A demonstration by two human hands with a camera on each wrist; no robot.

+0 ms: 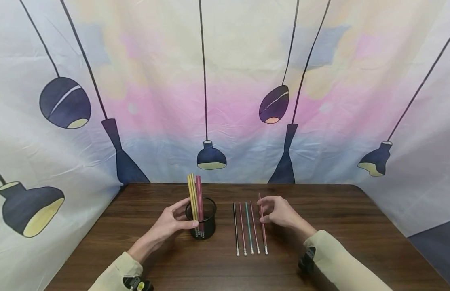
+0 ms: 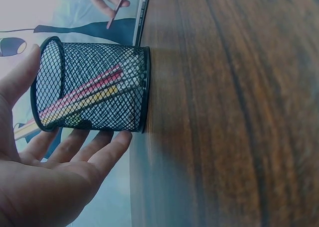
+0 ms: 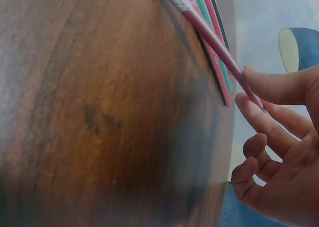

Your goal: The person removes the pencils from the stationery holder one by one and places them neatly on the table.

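Observation:
A black mesh pencil cup [image 1: 209,229] stands on the table, cradled by my left hand [image 1: 164,224]. The thumb lies at its near side and the fingers reach along the other. Yellow pencils [image 1: 191,194] and pink pencils [image 1: 199,194] lean inside, eraser ends down, showing through the mesh in the left wrist view. My right hand [image 1: 283,212] pinches a pink pencil [image 3: 214,43] between thumb and fingers. That pencil slants up from its eraser end, which is low by the tabletop. Its ring and little fingers are loosely curled.
Left of the held pencil, a black pencil [image 1: 235,228], a teal pencil [image 1: 248,228] and two pink pencils lie side by side on the dark wooden table [image 1: 195,268]. Behind the table's far edge hangs a cloth backdrop [image 1: 239,121] printed with lamps.

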